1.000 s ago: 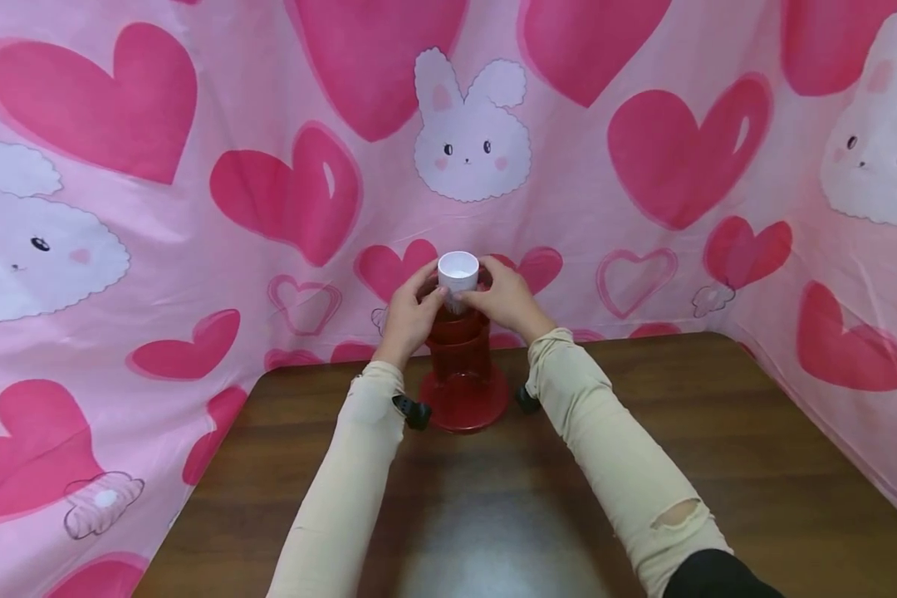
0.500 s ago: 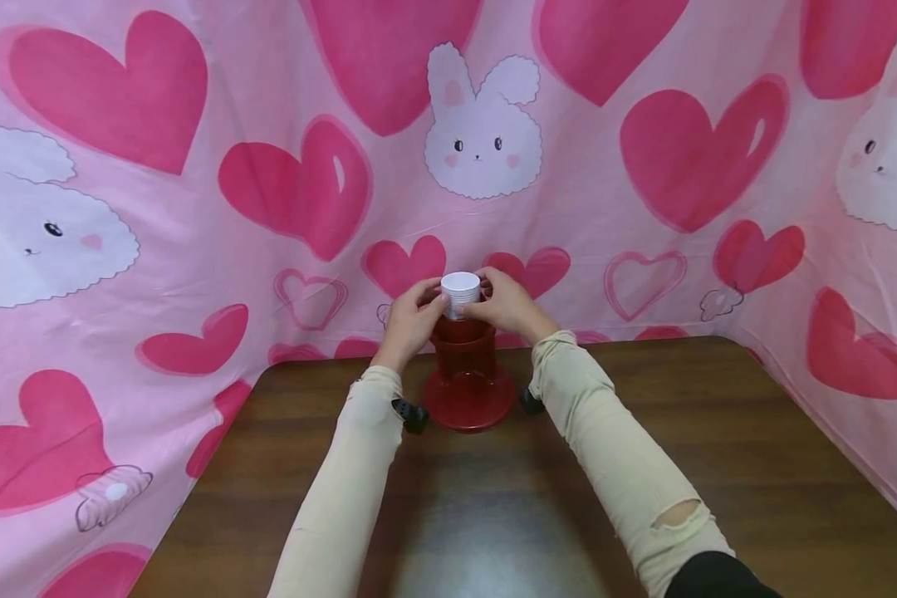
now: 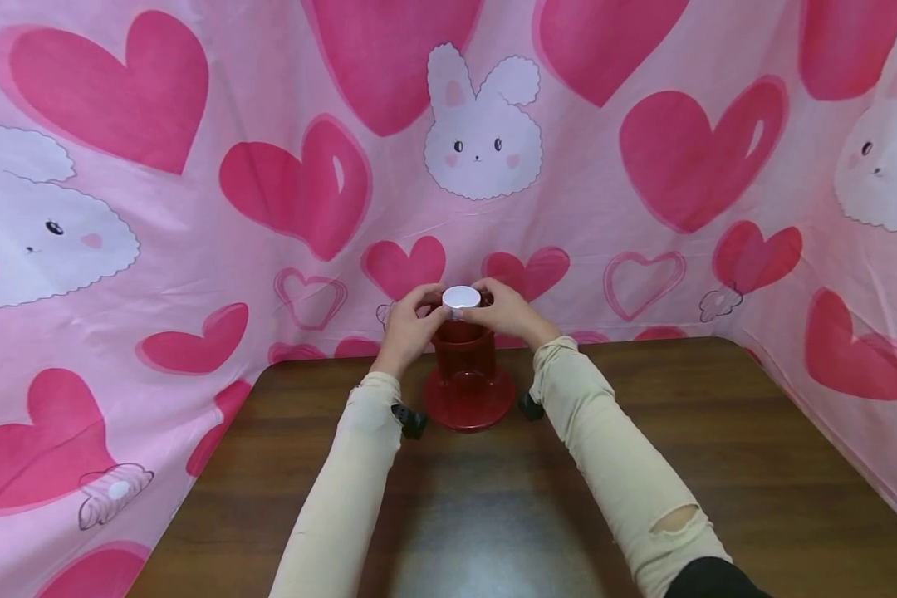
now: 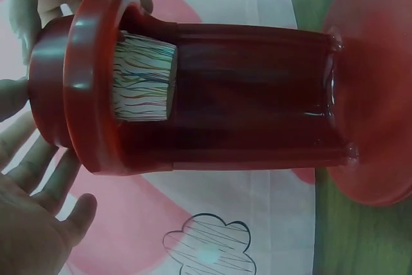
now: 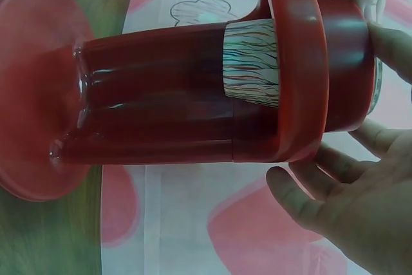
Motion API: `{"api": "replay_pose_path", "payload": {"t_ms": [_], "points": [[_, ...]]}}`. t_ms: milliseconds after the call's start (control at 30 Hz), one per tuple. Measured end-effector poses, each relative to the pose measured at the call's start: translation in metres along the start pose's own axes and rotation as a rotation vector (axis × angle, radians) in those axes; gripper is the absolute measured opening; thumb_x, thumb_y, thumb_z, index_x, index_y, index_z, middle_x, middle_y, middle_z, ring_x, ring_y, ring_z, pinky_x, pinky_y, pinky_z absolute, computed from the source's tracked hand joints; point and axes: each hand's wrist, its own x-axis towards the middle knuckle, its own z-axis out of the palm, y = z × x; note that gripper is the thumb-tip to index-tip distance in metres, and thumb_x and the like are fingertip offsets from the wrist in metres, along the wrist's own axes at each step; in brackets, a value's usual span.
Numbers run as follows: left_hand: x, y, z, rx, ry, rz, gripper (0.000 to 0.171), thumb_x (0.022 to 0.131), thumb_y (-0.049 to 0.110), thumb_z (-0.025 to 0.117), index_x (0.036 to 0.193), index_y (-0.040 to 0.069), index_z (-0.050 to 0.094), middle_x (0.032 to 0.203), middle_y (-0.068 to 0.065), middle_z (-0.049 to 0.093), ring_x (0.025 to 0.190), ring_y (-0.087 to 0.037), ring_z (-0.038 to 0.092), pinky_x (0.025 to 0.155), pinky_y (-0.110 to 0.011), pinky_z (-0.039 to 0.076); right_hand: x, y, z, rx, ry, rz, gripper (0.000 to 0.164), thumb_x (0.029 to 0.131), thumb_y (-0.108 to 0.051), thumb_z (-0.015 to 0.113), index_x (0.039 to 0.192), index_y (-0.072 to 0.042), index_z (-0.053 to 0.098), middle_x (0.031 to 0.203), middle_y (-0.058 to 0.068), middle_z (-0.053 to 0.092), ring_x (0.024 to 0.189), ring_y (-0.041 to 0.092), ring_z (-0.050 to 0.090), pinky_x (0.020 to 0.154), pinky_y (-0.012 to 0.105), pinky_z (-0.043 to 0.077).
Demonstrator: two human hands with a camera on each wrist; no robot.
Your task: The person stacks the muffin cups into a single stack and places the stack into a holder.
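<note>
A stack of white paper cups [image 3: 461, 296] sits most of the way down inside the top ring of a red cup holder [image 3: 467, 357], which stands upright on its round base. Through the holder's open front, the wrist views show the lowest cup [image 4: 145, 78] with coloured wavy lines. My left hand [image 3: 413, 325] pinches the stack's top from the left, thumb in front and fingers behind. From the right, my right hand [image 3: 512, 311] pinches it the same way. In the right wrist view, fingers of the right hand [image 5: 364, 191] also lie close against the holder's collar [image 5: 302, 69].
The holder stands near the back of a brown wooden table [image 3: 486, 498]. Behind it hangs a pink cloth [image 3: 568, 208] printed with hearts and rabbits. Dark wrist devices [image 3: 411, 422] sit on both wrists over cream sleeves [image 3: 344, 490].
The stack of paper cups has sunk down into the red holder, so less of it rises above the top. Both hands have come down with it. The view shifted slightly at first.
</note>
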Motion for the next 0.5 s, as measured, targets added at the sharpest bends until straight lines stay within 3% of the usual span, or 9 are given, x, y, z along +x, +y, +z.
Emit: {"api": "replay_pose_path", "payload": {"t_ms": [267, 500], "points": [[-0.0019, -0.0029, -0.0009, 0.08, 0.031, 0.054, 0.03, 0.097, 0.018, 0.07, 0.125, 0.008, 0.071, 0.123, -0.005, 0.063, 0.12, -0.02, 0.055, 0.103, -0.037, 0.046, -0.0019, 0.0039, 0.004, 0.067, 0.032, -0.028, 0.057, 0.092, -0.03, 0.074, 0.137, -0.008, 0.046, 0.132, 0.015, 0.055, 0.121, 0.031, 0.052, 0.1, 0.048, 0.048], [-0.0019, -0.004, 0.0007, 0.151, 0.068, 0.101, 0.019, 0.098, 0.019, 0.069, 0.111, 0.008, 0.076, 0.117, -0.008, 0.066, 0.113, -0.021, 0.058, 0.098, -0.038, 0.046, -0.0037, 0.0033, 0.0058, 0.031, 0.092, -0.061, 0.045, 0.098, -0.03, 0.065, 0.135, -0.006, 0.054, 0.126, 0.016, 0.06, 0.116, 0.031, 0.054, 0.102, 0.045, 0.045]]}}
